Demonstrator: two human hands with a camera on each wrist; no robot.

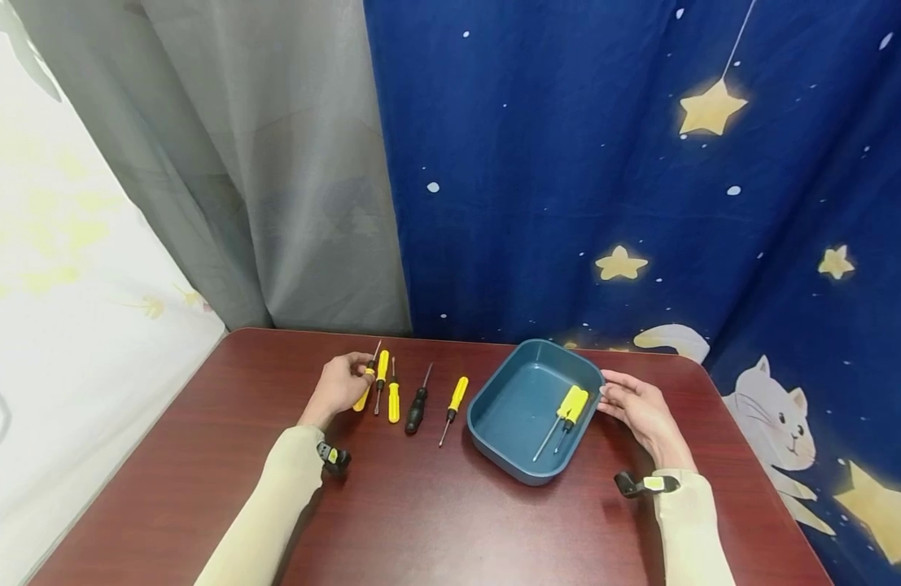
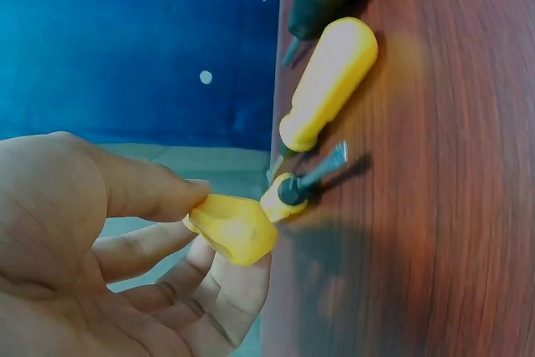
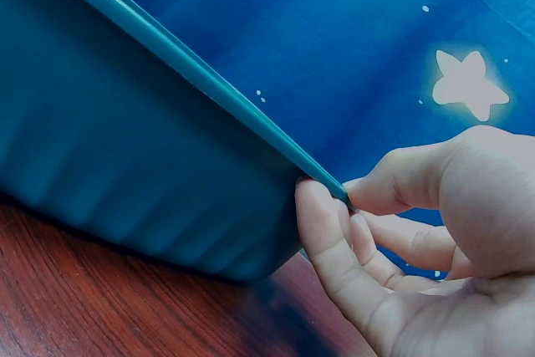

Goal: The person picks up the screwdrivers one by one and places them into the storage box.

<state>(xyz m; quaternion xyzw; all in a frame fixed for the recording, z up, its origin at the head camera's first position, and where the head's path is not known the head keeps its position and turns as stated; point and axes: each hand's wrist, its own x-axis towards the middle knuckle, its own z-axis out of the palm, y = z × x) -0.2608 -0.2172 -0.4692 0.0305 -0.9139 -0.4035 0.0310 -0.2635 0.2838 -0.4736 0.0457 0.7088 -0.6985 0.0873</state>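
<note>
My left hand (image 1: 342, 384) pinches a yellow-handled screwdriver (image 2: 238, 230) between thumb and fingers at the left end of a row of screwdrivers. Beside it lies a yellow screwdriver (image 1: 382, 368) with its tip toward me, then another yellow one (image 1: 394, 403) pointing away. Farther right come a black-handled screwdriver (image 1: 416, 411) and one more yellow screwdriver (image 1: 458, 395). My right hand (image 1: 640, 409) grips the right rim of a blue plastic bin (image 1: 505, 382), thumb on top and fingers below the rim in the right wrist view. Two yellow-handled screwdrivers (image 1: 573, 404) lie inside the bin.
Everything sits on a dark red-brown wooden table (image 1: 421, 521) with rounded far corners. Right behind its far edge hang a grey curtain (image 1: 318, 203) and a blue star-patterned curtain (image 1: 523, 163). Each wrist wears a black strap with a small camera.
</note>
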